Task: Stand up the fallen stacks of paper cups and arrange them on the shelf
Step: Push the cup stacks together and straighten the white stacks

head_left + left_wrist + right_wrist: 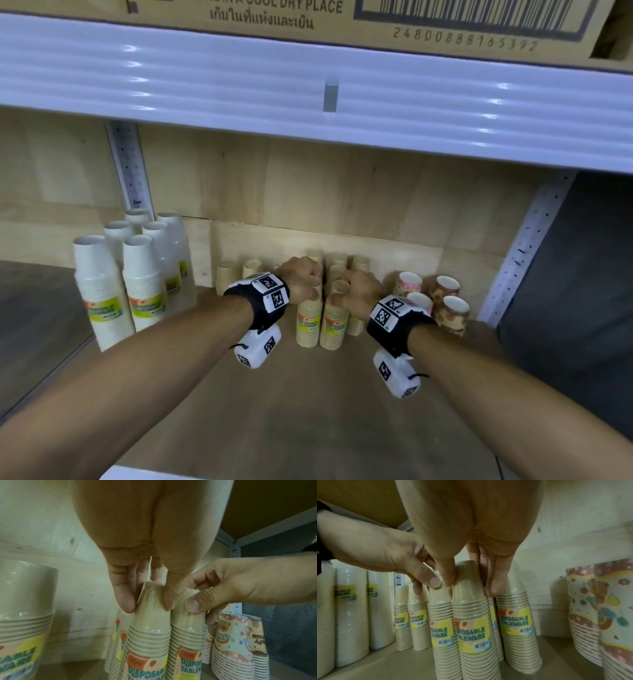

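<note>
Two tan paper-cup stacks in clear wrap stand upright side by side mid-shelf. My left hand (310, 286) pinches the top of the left stack (308, 323) from above; in the left wrist view thumb and fingers of the left hand (147, 601) clamp the left stack's (147, 635) top cup. My right hand (342, 294) grips the top of the right stack (334, 329). In the right wrist view the right hand (471, 584) holds the right stack (471, 615), and the left hand (426, 585) reaches in from the left onto its neighbour (441, 615).
Tall white cup stacks (102, 291) stand at the left, flower-patterned stacks (448, 305) at the right, more tan stacks (226, 274) behind by the wooden back wall. The upper shelf edge (308, 102) hangs overhead. Bare shelf board (291, 394) lies in front.
</note>
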Available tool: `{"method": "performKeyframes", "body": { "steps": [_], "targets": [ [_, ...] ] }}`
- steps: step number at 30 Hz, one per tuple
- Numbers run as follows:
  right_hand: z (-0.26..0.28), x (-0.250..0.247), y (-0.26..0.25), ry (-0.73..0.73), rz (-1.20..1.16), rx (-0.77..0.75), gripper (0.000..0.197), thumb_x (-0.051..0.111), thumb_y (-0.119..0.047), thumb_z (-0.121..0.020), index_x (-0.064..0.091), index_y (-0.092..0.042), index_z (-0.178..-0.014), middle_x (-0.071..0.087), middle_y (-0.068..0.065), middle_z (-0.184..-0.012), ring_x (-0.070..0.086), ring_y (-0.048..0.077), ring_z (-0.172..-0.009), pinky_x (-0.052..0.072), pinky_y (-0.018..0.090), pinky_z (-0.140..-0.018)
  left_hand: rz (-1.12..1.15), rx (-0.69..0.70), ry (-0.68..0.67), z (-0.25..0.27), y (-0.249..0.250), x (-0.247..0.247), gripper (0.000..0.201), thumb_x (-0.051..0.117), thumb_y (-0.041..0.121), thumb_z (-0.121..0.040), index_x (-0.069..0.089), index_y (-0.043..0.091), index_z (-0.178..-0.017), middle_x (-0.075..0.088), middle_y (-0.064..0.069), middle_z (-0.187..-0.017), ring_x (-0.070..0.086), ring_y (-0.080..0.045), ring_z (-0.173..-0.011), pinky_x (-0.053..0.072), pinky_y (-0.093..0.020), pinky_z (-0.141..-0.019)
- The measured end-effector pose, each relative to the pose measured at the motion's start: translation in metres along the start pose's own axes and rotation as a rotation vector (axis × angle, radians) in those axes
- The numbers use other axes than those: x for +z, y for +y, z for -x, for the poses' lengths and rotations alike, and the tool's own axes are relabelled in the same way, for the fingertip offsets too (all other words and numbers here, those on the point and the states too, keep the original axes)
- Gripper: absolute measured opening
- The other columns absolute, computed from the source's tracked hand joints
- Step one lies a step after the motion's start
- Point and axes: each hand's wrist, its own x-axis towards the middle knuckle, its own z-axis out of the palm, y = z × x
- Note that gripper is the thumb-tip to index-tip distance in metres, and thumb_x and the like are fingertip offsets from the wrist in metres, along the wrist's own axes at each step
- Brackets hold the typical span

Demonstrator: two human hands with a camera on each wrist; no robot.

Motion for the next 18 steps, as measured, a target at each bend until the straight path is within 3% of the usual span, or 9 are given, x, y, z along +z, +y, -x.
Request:
{"method": "performKeyframes", "body": {
  "steps": [5,9,13,18],
  "targets": [
    [-0.007,0.005,0.002,0.012,-0.042,0.041,0.020,0.068,-0.029,-0.085,0.051,-0.022,-0.078,0.057,0.000,-0.083,0.059,0.021,-0.082,0.049,0.032,-0.071,0.009,0.011,-0.006,-0.004,-0.001,0.001,0.024,0.077,0.025,-0.078,0.065,0.020,-0.098,0.062,0.003,-0.090,0.062,-0.020,-0.088,0.046,-0.029,-0.067],
    [-0.015,0.010,0.006,0.029,-0.042,0.083,0.026,0.070,-0.040,-0.077,0.057,-0.018,-0.078,0.060,0.003,-0.079,0.060,0.023,-0.081,0.045,0.030,-0.064,-0.001,0.019,-0.025,-0.005,0.000,-0.001,0.023,0.075,0.024,-0.078,0.067,0.011,-0.096,0.065,-0.005,-0.091,0.062,-0.024,-0.086,0.051,-0.036,-0.075],
    [-0.018,0.014,0.009,0.044,-0.058,0.096,0.029,0.070,-0.043,-0.076,0.060,-0.017,-0.085,0.064,0.003,-0.083,0.060,0.021,-0.081,0.042,0.028,-0.061,0.001,0.012,-0.013,-0.006,-0.001,0.000,0.016,0.075,0.022,-0.076,0.061,0.016,-0.078,0.057,0.001,-0.076,0.056,-0.022,-0.076,0.048,-0.032,-0.068],
    [-0.016,0.014,0.008,0.065,-0.076,0.122,0.031,0.071,-0.043,-0.076,0.061,-0.018,-0.092,0.065,0.002,-0.086,0.061,0.021,-0.084,0.045,0.029,-0.066,0.001,0.018,-0.001,-0.004,-0.003,0.000,0.029,0.077,0.022,-0.078,0.065,0.013,-0.103,0.064,-0.004,-0.098,0.061,-0.024,-0.093,0.050,-0.034,-0.077]
  ]
}}
